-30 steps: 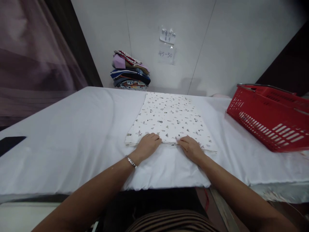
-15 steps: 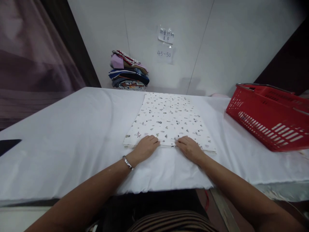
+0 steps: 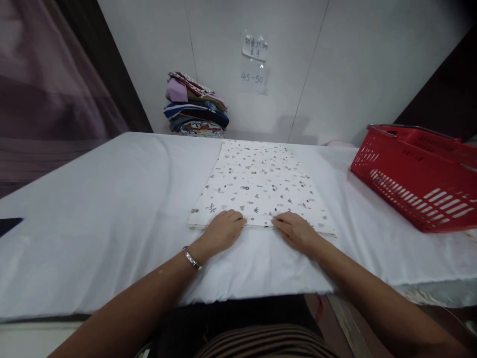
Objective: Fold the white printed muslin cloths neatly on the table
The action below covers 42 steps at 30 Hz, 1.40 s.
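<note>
A white cloth [image 3: 257, 179] printed with small plant-like figures lies folded and flat, its layered near edge toward me. My left hand [image 3: 224, 228] grips that edge left of its middle, fingers curled on top and the thumb side low at the fold. On the other side of the middle, my right hand [image 3: 294, 228] pinches the same edge. A short stretch of the hem shows between the two hands. The thumbs are mostly hidden. A silver bracelet [image 3: 192, 257] circles my left wrist.
The cloth rests on a table with a white cover [image 3: 112, 214]. A red plastic basket [image 3: 417, 179] stands at the right. Behind the table's far edge is a stack of folded fabrics [image 3: 197, 107]. Paper signs [image 3: 254, 77] hang on the wall. A dark flat item [image 3: 9, 225] lies far left.
Both hands keep their hold on the cloth's near edge, nearly unmoved. The view has shifted slightly. The cloth lies as before.
</note>
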Motion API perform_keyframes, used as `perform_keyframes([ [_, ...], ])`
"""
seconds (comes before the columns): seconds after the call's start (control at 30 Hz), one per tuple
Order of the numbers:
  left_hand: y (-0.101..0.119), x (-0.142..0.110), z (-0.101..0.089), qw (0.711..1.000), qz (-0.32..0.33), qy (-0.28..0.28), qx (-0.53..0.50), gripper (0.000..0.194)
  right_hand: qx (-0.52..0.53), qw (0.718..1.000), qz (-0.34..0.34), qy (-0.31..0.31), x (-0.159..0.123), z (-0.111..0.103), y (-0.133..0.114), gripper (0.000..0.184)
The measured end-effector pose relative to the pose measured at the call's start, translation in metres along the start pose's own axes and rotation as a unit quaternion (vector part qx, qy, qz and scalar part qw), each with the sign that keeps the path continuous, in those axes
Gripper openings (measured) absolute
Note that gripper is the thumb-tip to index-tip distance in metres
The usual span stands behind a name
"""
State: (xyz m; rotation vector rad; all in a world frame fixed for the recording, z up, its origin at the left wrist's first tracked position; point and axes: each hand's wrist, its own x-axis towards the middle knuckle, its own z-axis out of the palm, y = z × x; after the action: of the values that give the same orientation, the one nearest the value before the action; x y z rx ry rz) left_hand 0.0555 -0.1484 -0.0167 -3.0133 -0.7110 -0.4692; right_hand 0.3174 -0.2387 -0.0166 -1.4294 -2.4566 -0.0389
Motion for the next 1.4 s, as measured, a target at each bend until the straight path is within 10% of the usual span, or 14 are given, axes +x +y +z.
perform_keyframes([
  [1.03,0.029,0.047,0.022,0.992,0.087,0.028,0.090,0.020,0.046,0.993,0.041,0.104,-0.012,0.009,-0.001,0.038],
  [1.27,0.025,0.045,0.023,0.992,0.096,0.045,0.076,0.024,0.008,0.975,0.167,0.146,-0.078,-0.013,0.018,0.036],
  [1.4,0.025,0.045,0.026,0.993,0.096,0.051,0.053,0.024,0.074,0.901,0.367,0.218,-0.116,-0.029,0.039,0.023],
])
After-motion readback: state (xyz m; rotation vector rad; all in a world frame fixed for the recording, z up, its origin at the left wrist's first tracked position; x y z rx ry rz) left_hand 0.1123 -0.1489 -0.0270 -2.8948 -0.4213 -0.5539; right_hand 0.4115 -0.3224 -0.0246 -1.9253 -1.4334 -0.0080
